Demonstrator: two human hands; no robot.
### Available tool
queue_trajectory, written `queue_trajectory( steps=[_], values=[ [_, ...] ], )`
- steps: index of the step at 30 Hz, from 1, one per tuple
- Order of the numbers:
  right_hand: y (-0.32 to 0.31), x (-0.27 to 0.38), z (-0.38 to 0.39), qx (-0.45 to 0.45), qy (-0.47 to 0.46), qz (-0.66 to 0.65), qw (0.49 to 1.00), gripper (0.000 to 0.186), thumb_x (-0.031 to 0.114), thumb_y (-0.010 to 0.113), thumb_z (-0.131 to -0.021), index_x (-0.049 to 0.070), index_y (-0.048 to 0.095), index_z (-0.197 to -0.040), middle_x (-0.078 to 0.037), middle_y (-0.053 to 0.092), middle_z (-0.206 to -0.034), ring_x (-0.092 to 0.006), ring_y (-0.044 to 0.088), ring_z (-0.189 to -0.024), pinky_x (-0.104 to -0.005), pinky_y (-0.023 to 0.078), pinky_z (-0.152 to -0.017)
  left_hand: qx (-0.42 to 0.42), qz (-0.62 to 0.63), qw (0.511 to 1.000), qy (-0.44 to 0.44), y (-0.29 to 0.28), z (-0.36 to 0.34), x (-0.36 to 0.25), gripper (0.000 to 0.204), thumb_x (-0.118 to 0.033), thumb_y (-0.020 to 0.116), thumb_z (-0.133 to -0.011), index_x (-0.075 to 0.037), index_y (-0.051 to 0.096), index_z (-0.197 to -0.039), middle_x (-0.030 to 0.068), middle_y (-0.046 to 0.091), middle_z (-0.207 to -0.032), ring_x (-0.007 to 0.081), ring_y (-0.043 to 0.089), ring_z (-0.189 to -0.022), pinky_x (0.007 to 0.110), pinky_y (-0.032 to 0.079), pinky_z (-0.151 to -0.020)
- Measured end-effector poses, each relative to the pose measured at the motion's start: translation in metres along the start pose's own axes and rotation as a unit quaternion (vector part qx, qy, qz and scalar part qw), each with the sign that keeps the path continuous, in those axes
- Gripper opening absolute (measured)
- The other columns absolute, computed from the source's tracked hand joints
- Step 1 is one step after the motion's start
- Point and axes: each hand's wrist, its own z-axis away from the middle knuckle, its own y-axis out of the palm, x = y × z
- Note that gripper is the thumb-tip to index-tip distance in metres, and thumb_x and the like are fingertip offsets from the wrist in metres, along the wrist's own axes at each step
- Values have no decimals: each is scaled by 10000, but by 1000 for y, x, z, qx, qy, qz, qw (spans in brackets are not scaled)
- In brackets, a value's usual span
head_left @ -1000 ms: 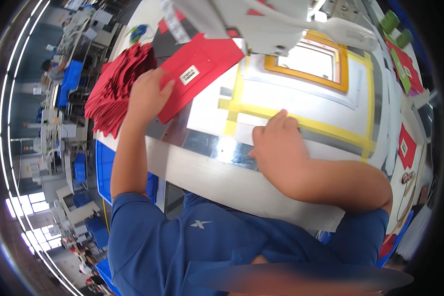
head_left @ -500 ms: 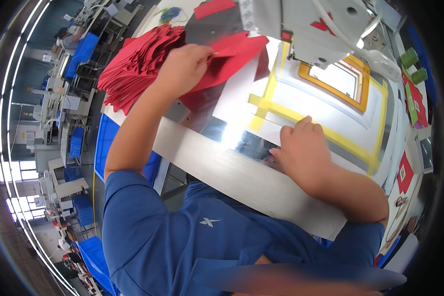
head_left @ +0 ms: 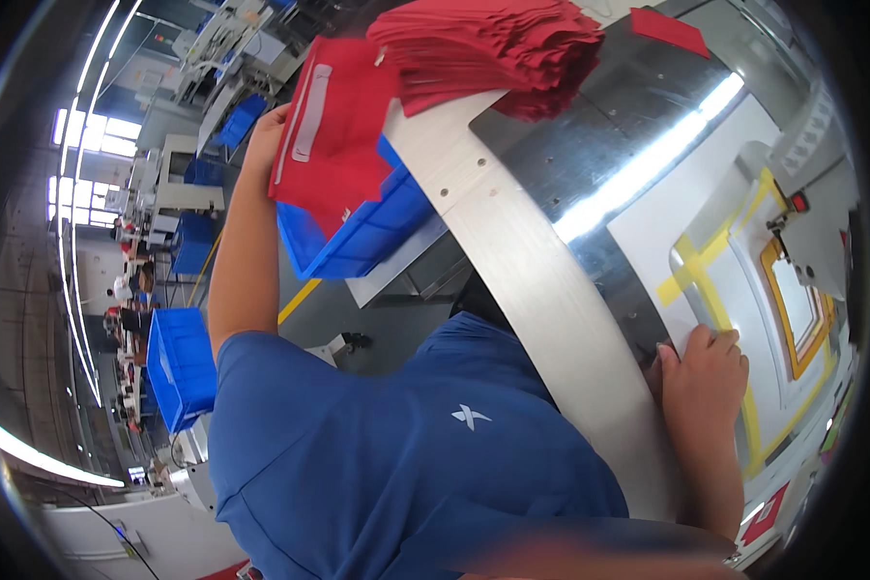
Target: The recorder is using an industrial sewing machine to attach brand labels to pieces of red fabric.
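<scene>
Head view: the left hand (head_left: 266,140) has swung out to the person's left, carrying the red fabric piece (head_left: 333,130) from beside the white sheet (head_left: 648,227) to over the blue bin (head_left: 358,242). Half a second ago the piece lay partly folded in front of the stack of red pieces (head_left: 483,48); now it hangs spread, showing a long pale strip. The left fingers appear pinched on its outer edge, though the cloth hides their tips. Meanwhile the right hand has stayed at the sheet's near edge, just beside the yellow tape (head_left: 701,253), its fingers loosely bent, thumb apart, with nothing visible between them. For the work in hand, the change seems to put this piece clear of the sewing area: no red cloth shows inside the yellow frame (head_left: 786,324), and the stack remains on the tabletop (head_left: 561,319).
</scene>
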Motion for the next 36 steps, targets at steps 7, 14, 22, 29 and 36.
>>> queue_trajectory(
  steps=[7,14,22,29,36],
  values=[
    [-1,12,-5,15,28,42,999,467,431,714,-1024,-5,601,-1146,-369,610,-1336,-422,674,-1064,-491,511,-993,-256,-248,930,-89,-80,9,104,276,-75,767,-898,24,808,-1152,137,809,-959,189,787,-852,337,631,-737],
    [-5,14,-7,56,53,47,996,487,452,716,-1011,-2,596,-1140,-376,604,-1349,-429,674,-1087,-508,517,-975,-185,-511,814,-207,-45,-17,170,237,-160,684,-826,-13,846,-918,226,806,-927,400,792,-983,470,610,-939],
    [-9,-40,44,-126,18,-135,983,374,276,777,-973,7,636,-1190,-253,676,-1326,-449,667,-1090,-512,519,-985,-288,-346,867,216,110,-97,85,318,-278,718,-1034,-11,782,-1194,185,798,-1112,302,769,-1046,404,581,-952],
    [16,-115,89,-272,243,-182,913,227,205,750,-973,8,666,-1048,-198,685,-1038,-429,664,-978,-480,534,-865,48,-242,815,524,307,-21,-49,212,-42,732,-1006,25,729,-1207,156,729,-1122,248,709,-992,332,560,-867],
    [91,-186,175,-324,467,-125,813,308,267,782,-948,15,693,-1102,-190,716,-1098,-375,707,-1023,-473,541,-882,444,-216,624,606,465,80,-106,353,-127,813,-890,-27,726,-1218,170,696,-1170,382,662,-1050,472,527,-933]
  ],
)
